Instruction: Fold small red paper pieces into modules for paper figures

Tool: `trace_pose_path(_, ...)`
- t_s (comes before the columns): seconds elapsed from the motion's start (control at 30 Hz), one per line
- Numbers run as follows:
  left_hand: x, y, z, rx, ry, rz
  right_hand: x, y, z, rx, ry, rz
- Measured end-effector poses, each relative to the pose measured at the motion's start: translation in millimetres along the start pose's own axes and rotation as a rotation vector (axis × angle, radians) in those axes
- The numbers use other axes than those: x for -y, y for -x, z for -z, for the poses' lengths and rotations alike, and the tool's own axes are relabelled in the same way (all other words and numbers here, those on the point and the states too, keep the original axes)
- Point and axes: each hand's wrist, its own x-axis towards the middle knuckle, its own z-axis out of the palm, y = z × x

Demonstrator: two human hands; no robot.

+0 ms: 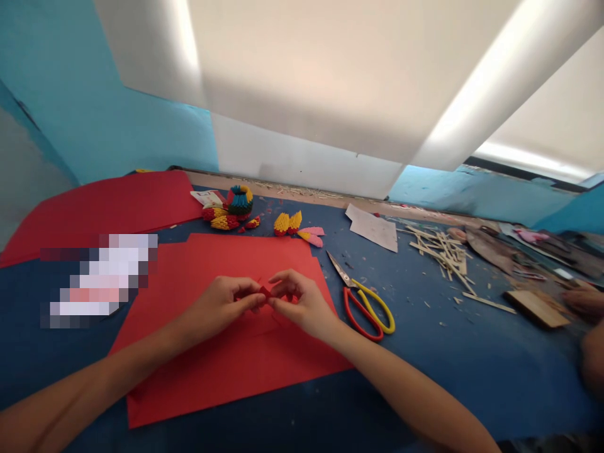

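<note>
Between my fingertips is a small folded piece of red paper point(265, 292), held above a large red sheet point(212, 384) that lies on the blue table. My left hand point(236, 297) pinches its left side between thumb and fingers. From the right, my right hand point(297, 301) pinches the same piece, with its fingers curled. The fingers partly hide the piece, so its exact folds cannot be made out. Beside the red sheet on the right lie scissors point(348, 283) with one red and one yellow handle, blades pointing away from me and slightly apart.
Behind the sheet stand folded-paper models point(240, 200) and yellow-red pieces point(287, 223). More red paper point(117, 198) lies back left. A white paper point(372, 228) and thin pale strips point(441, 251) are at the back right. Another person's hand point(585, 302) is near a wooden block point(536, 308).
</note>
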Motion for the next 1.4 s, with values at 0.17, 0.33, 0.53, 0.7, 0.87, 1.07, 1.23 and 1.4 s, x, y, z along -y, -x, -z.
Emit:
trace_pose_path(0.17, 2, 0, -1.5, 0.000, -0.004, -0.019, 0, 1, -1, -0.007, -0.003, 0.021)
trace_pose_path(0.33, 0, -2, -1.2, 0.027, 0.075, 0.010, 1, 0, -2, -0.018, -0.037, 0.027)
trace_pose_path(0.53, -3, -2, 3.5, 0.119, 0.215, 0.059, 6, 3, 3, 0.018, -0.018, 0.011)
trace_pose_path(0.7, -2, -2, 4.0, 0.132, 0.231, 0.050, 10, 5, 2, 0.093, -0.131, -0.033)
trace_pose_path(0.87, -4, -2, 3.0, 0.106, 0.205, 0.030, 6, 2, 1, -0.020, -0.135, -0.098)
trace_pose_path(1.07, 0, -1, 0.2, 0.016, 0.010, -0.052, 5, 0, 2, -0.008, 0.032, -0.032)
trace_pose_path(1.23, -1, -1, -1.5, 0.018, -0.031, -0.046, 8, 3, 6, 0.022, 0.281, 0.128)
trace_pose_path(1.4, -4, -1, -1.6, 0.023, 0.038, -0.032, 8, 4, 11, 0.072, 0.456, 0.358)
